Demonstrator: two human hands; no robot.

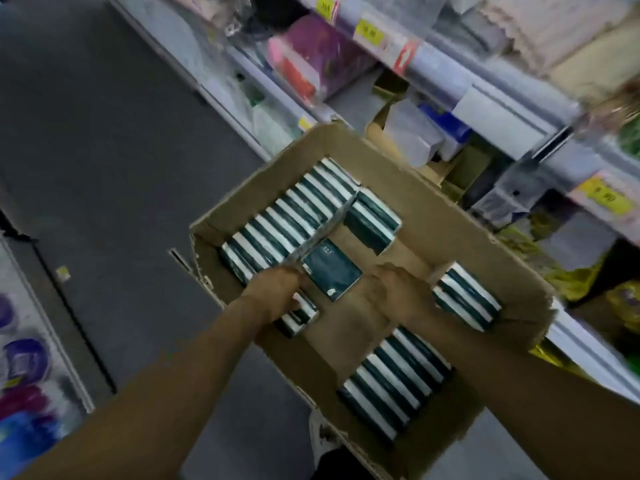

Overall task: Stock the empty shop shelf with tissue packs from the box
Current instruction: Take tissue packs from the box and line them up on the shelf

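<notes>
The tissue packs [294, 216] were dark green with white edges, and we saw most of them standing on edge in a long row along the left side of the cardboard box [460, 233]. A shorter row [394, 382] stood at the near right of the box, a small group [465, 296] sat against the right wall, and another small group [374, 220] lay near the far middle. One single pack [332, 268] lay flat on the box floor between our two hands.

Our left hand [273, 292] was down at the near end of the long row, its fingers curled over the packs there; we could not tell how many it held. A clear strip of plastic wrap [325, 230] ran from that hand along the inner side of the row. Our right hand [394, 292] was inside the box just beside the group at the right wall, knuckles up, with its fingers turned under and hidden, so we could not tell whether it gripped anything.

The box sat close against the shop shelf [519, 109] on the right, where yellow price tags [369, 34] showed on the shelf edges and mixed goods, blurred, filled the levels. Dark grey floor [104, 168] spread to the left, and purple and blue packages [24, 358] showed at the far left edge.
</notes>
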